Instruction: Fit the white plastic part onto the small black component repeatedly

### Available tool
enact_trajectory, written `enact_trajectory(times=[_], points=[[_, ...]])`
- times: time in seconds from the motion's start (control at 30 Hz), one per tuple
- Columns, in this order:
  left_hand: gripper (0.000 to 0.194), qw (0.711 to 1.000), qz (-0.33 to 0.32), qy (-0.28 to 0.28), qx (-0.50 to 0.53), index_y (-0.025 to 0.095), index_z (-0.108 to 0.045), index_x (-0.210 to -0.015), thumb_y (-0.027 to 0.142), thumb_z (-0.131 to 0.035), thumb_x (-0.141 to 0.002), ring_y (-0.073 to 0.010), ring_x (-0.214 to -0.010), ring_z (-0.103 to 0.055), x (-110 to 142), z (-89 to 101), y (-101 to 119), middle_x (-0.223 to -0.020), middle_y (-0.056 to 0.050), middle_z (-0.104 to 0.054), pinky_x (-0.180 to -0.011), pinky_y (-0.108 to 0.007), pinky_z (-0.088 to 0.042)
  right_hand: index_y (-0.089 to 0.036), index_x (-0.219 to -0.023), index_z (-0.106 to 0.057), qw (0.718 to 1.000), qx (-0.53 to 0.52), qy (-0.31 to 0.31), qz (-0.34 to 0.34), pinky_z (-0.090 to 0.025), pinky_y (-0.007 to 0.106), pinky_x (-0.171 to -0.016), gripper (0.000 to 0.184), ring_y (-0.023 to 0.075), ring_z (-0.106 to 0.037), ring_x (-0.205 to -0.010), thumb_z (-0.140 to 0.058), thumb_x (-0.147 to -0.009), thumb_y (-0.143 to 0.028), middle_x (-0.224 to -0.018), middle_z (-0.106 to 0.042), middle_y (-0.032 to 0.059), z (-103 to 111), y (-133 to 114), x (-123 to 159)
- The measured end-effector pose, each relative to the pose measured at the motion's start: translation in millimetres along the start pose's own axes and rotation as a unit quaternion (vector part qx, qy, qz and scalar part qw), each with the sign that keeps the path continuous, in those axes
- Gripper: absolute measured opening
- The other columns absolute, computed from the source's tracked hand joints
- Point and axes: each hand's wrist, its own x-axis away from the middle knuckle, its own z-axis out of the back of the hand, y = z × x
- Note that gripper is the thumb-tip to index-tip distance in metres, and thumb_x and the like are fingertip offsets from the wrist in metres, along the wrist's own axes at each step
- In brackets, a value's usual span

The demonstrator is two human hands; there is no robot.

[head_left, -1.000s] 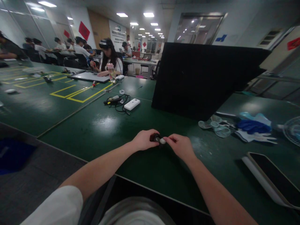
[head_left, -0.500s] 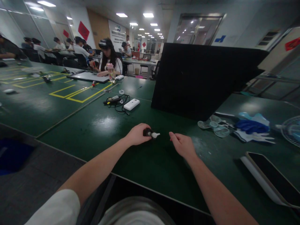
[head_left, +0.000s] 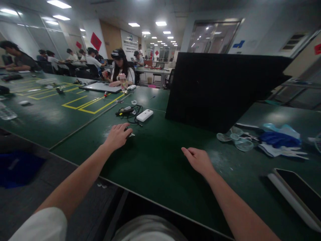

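My left hand is over the green table, left of centre, its fingers bent around a small dark object with a white tip. Most of that object is hidden behind the fingers, and its kind does not show. My right hand is held over the table right of centre, thumb forward and fingers curled closed. Whatever may be inside its fingers is hidden. Just beyond my left hand lie a white rectangular device and a coiled black cable.
A large black panel stands on the green table. To the right are a clear-bladed fan piece, blue-and-white gloves and a phone-like slab. Across the table, a person sits behind a pink-lidded bottle.
My left hand has moved left and a little away from me, carrying the dark object with the white tip. My right hand has stayed nearly in place. The view has shifted slightly.
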Motion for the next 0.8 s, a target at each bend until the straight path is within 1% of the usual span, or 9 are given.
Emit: enact_trajectory(times=[0.1, 0.2, 0.33, 0.4, 0.47, 0.53, 0.6, 0.7, 0.8], points=[[0.049, 0.998, 0.057, 0.034, 0.009, 0.028, -0.064, -0.121, 0.016, -0.063, -0.073, -0.04, -0.132, -0.044, 3, -5.0, -10, -0.155, -0.008, -0.039, -0.109, -0.058, -0.033, -0.022, -0.074, -0.067, 1.0, 0.003, -0.01, -0.002, -0.042, 0.028, -0.051, 0.054, 0.0159, -0.056, -0.055, -0.044, -0.094, -0.067, -0.063, -0.063, 0.0008, -2, 3, -2], [0.048, 0.976, 0.177, 0.105, 0.071, 0.025, -0.063, -0.119, 0.02, -0.066, -0.071, -0.0378, -0.13, -0.048, 4, -16.4, -31, -0.151, -0.01, -0.042, -0.107, -0.053, -0.038, -0.022, -0.074, -0.068, 1.0, 0.008, -0.01, -0.001, -0.043, 0.028, -0.052, 0.052, 0.016, -0.058, -0.056, -0.045, -0.094, -0.065, -0.064, -0.065, 0.001, -3, 5, -2], [0.047, 0.883, 0.346, 0.184, 0.258, 0.02, -0.058, -0.118, 0.028, -0.068, -0.074, -0.0275, -0.111, -0.06, -2, -36.1, -49, -0.121, -0.01, -0.062, -0.096, -0.042, -0.05, -0.023, -0.074, -0.068, 1.0, 0.006, -0.009, 0.013, -0.044, 0.029, -0.052, 0.05, 0.0162, -0.059, -0.057, -0.046, -0.094, -0.064, -0.065, -0.066, 0.0009, -3, 3, -2], [0.047, 0.838, 0.359, 0.202, 0.356, 0.018, -0.055, -0.121, 0.033, -0.068, -0.078, -0.023, -0.101, -0.064, -8, -43.8, -42, -0.114, -0.009, -0.065, -0.089, -0.037, -0.053, -0.023, -0.073, -0.067, 1.0, 0.003, -0.018, 0.017, -0.044, 0.028, -0.052, 0.051, 0.0159, -0.059, -0.056, -0.046, -0.094, -0.064, -0.064, -0.065, 0.0007, -2, -1, -1], [0.047, 0.821, 0.321, 0.186, 0.434, 0.017, -0.054, -0.122, 0.037, -0.066, -0.081, -0.0207, -0.096, -0.066, -14, -48.5, -26, -0.112, -0.009, -0.066, -0.085, -0.035, -0.055, -0.022, -0.07, -0.065, 1.0, 0.002, -0.019, 0.018, -0.044, 0.028, -0.052, 0.053, 0.0152, -0.057, -0.055, -0.044, -0.095, -0.064, -0.063, -0.064, 0.0007, -1, -4, 0], [0.044, 0.828, 0.269, 0.144, 0.47, 0.017, -0.054, -0.121, 0.04, -0.064, -0.084, -0.0204, -0.095, -0.067, -20, -50.1, -6, -0.111, -0.009, -0.067, -0.085, -0.035, -0.055, -0.022, -0.069, -0.064, 1.0, 0.001, -0.013, 0.017, -0.042, 0.028, -0.052, 0.055, 0.0148, -0.056, -0.054, -0.042, -0.095, -0.065, -0.062, -0.062, 0.0007, 1, -6, 1], [0.042, 0.855, 0.216, 0.102, 0.459, 0.017, -0.054, -0.123, 0.042, -0.06, -0.088, -0.0208, -0.096, -0.067, -23, -49.7, 15, -0.111, -0.009, -0.067, -0.088, -0.037, -0.055, -0.021, -0.07, -0.065, 1.0, -0.002, -0.001, 0.013, -0.041, 0.028, -0.052, 0.058, 0.015, -0.055, -0.053, -0.038, -0.097, -0.065, -0.06, -0.06, 0.0008, 3, -7, 2], [0.043, 0.916, 0.129, 0.032, 0.379, 0.019, -0.052, -0.127, 0.043, -0.057, -0.091, -0.023, -0.103, -0.066, -26, -48.3, 50, -0.116, -0.01, -0.066, -0.094, -0.04, -0.053, -0.021, -0.075, -0.068, 0.999, -0.01, 0.032, -0.003, -0.038, 0.028, -0.051, 0.061, 0.016, -0.055, -0.053, -0.033, -0.098, -0.066, -0.059, -0.06, 0.0015, 7, -6, 3], [0.048, 0.95, 0.066, -0.015, 0.306, 0.017, -0.05, -0.133, 0.042, -0.057, -0.092, -0.0272, -0.113, -0.063, -33, -48.4, 95, -0.128, -0.013, -0.062, -0.101, -0.043, -0.049, -0.02, -0.078, -0.07, 0.996, -0.024, 0.085, -0.023, -0.037, 0.029, -0.052, 0.067, 0.017, -0.055, -0.052, -0.029, -0.098, -0.068, -0.056, -0.059, 0.0024, 12, -2, 3]])
